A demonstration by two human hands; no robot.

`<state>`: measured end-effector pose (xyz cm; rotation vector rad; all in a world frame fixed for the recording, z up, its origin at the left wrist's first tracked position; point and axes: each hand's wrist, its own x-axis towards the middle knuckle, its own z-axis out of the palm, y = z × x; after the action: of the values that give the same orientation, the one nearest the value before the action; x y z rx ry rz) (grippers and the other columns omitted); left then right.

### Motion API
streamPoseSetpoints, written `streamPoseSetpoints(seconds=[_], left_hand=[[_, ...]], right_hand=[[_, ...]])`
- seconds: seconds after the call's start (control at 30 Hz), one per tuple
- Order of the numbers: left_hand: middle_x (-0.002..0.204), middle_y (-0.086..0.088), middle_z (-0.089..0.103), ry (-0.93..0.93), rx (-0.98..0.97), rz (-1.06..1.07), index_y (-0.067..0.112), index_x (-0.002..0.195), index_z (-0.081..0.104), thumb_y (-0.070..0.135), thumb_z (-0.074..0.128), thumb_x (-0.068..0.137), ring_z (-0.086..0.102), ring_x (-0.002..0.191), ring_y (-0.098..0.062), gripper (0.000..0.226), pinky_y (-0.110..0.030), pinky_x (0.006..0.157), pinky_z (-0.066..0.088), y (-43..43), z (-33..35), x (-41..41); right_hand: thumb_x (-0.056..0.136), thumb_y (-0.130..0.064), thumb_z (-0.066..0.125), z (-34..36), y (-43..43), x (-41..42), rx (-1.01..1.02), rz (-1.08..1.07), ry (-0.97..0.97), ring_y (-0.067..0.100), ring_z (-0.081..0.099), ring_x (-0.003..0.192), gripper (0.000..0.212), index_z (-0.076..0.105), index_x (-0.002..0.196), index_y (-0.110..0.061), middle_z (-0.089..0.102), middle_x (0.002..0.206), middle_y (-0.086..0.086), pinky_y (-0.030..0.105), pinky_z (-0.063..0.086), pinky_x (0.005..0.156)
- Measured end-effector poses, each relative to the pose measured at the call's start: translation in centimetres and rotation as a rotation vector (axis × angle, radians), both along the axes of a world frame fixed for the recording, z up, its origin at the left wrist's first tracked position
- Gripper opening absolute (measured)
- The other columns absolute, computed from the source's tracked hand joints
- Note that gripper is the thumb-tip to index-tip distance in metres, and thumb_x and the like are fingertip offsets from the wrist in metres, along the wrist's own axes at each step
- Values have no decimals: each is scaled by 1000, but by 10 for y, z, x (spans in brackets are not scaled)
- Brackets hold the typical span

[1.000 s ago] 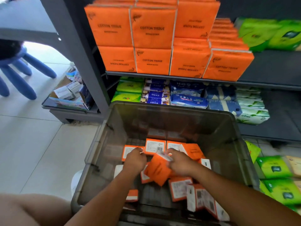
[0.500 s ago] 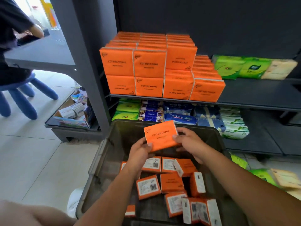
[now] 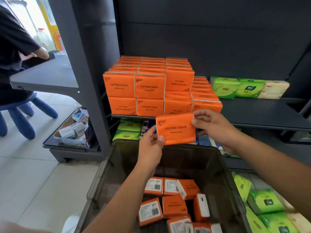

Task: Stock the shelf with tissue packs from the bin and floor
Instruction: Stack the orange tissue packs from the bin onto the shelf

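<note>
1. Head view, middle of the frame: an orange "COTTON TISSUE" pack [image 3: 175, 128] is held in the air between both hands. Its printed face is toward the camera. It sits above the far rim of the bin and just in front of the shelf edge.
2. The left hand [image 3: 150, 147] grips the pack's lower left corner, thumb on the front face and fingers curled behind.
3. The right hand [image 3: 213, 126] pinches the pack's right edge, thumb on the front and fingers wrapped over the top right corner.
4. The bin [image 3: 107, 165], a dark see-through plastic tub, fills the lower middle of the frame. On its bottom lie loose orange packs [image 3: 174, 206], some barcode side up, some on edge.
5. The shelf [image 3: 260, 113] is dark grey. On its left part stands a stack of orange packs [image 3: 149, 86], two tiers high and several rows deep, with a lower single-tier row at its right side.
6. Just right of that stack, on the same shelf, lie green tissue packs [image 3: 235, 87], with a cream pack [image 3: 274, 89] touching their right end.
7. On the lower shelf, partly behind the hands, more green packs [image 3: 127, 130] show beside blue ones.
8. Lower right of the frame: green floor packs [image 3: 265, 201] lie beside the bin.
9. Left of the frame: a blue stool [image 3: 21, 118], a grey bench [image 3: 48, 76] and a person in a dark top [image 3: 11, 47] at it. A low tray of small boxes [image 3: 72, 132] sits beside the shelf upright.
</note>
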<state>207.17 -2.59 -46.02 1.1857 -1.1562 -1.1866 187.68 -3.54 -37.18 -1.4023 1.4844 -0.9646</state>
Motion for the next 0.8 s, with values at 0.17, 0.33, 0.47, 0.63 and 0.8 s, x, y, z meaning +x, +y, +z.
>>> streamPoseSetpoints(seconds=[0.17, 0.33, 0.47, 0.63, 0.8], left_hand=[[111, 6, 70, -14, -72, 23, 25, 134, 55, 9, 51, 100, 65, 103, -3, 37, -16, 86, 50, -5, 25, -12], [114, 9, 68, -55, -173, 24, 39, 124, 57, 16, 54, 100, 62, 108, -5, 33, -23, 92, 48, -21, 55, -20], [108, 15, 68, -70, -222, 67, 52, 105, 55, 17, 53, 101, 62, 103, 1, 35, -23, 92, 49, -37, 78, -31], [114, 17, 65, -157, -300, 99, 45, 119, 55, 21, 49, 103, 60, 108, 2, 29, -31, 98, 51, -63, 96, -47], [145, 23, 42, -405, -422, 93, 36, 149, 29, 15, 47, 102, 38, 132, 9, 55, -21, 109, 36, -74, 99, -67]], right_hand=[[96, -16, 64, 16, -12, 1, -21, -4, -96, 21, 70, 102, 29, 54, 123, -17, 71, 114, 4, 42, 58, 89], [96, -15, 64, 35, -31, -6, -107, -18, -184, 19, 70, 100, 21, 55, 111, -26, 74, 110, -1, 39, 57, 86], [96, -10, 63, 43, -46, -11, -156, -21, -205, 14, 68, 100, 35, 50, 122, -29, 69, 117, -1, 25, 55, 72], [97, -7, 61, 46, -68, -19, -181, -69, -236, 12, 66, 94, 41, 45, 128, -27, 69, 113, -1, 25, 54, 67], [96, -1, 59, 44, -91, -33, -217, -150, -304, 20, 66, 98, 39, 47, 126, -24, 68, 114, 3, 32, 54, 78]])
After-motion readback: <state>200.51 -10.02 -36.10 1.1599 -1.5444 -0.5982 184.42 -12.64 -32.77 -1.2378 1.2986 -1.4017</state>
